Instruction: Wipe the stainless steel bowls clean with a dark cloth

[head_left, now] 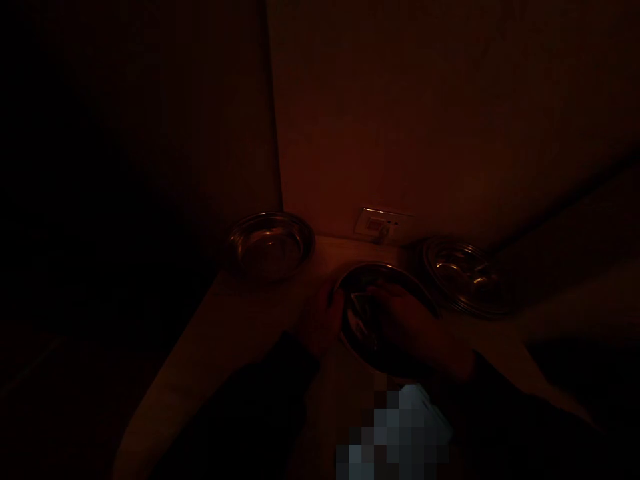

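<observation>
The scene is very dark. A round metal bowl (pixel 385 265) sits in front of me on a pale tabletop, its inside mostly in shadow. My left hand (pixel 320 319) is at the left side of this bowl, closed on its rim. Over the right part of the bowl reaches my right hand (pixel 407 323), with its fingers down inside. Darkness hides how those fingers are bent and whether they hold anything. A faint shiny patch shows in the bowl between my hands.
Another shiny metal bowl (pixel 270 247) stands at the back left corner of the tabletop (pixel 200 360). Stacked metal dishes (pixel 467 277) lie at the right. A wall socket plate (pixel 383 223) with something plugged in is behind. A bright pixelated patch (pixel 410 427) covers the near side.
</observation>
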The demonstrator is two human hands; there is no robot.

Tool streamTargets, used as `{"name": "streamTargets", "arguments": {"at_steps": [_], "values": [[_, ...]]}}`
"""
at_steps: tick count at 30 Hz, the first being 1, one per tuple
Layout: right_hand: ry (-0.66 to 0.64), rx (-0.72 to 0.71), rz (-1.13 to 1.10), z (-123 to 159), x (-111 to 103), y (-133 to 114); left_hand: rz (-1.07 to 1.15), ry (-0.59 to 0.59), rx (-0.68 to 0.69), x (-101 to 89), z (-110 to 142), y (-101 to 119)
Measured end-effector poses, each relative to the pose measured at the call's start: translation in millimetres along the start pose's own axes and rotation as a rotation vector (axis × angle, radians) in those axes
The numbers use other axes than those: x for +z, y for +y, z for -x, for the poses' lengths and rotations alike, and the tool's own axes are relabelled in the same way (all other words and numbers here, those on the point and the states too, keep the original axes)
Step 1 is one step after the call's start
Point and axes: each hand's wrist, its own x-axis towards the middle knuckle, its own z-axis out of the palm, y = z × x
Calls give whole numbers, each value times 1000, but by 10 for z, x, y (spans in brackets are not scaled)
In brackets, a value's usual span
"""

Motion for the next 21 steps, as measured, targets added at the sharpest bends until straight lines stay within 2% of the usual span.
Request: {"name": "streamTargets", "arguments": {"at_steps": [4, 7, 10, 13, 16, 21], "values": [[12, -111, -145, -19, -77, -195, -32, 68, -17, 8, -11, -26], [-40, -201, -249, 37, -140, -307, -22, 82, -11, 20, -21, -39], [-98, -299, -321, 80, -138, -335, -37, 105, -6, 29, -28, -46], [-59, -358, -296, 64, -69, -304, -38, 93, -3, 22, -35, -44], [4, -312, -221, 3, 3, -222, -33, 57, 16, 4, -43, -44], [42, -52, -122, -81, 51, -12, -20, 43, 37, 3, -56, -71]]}}
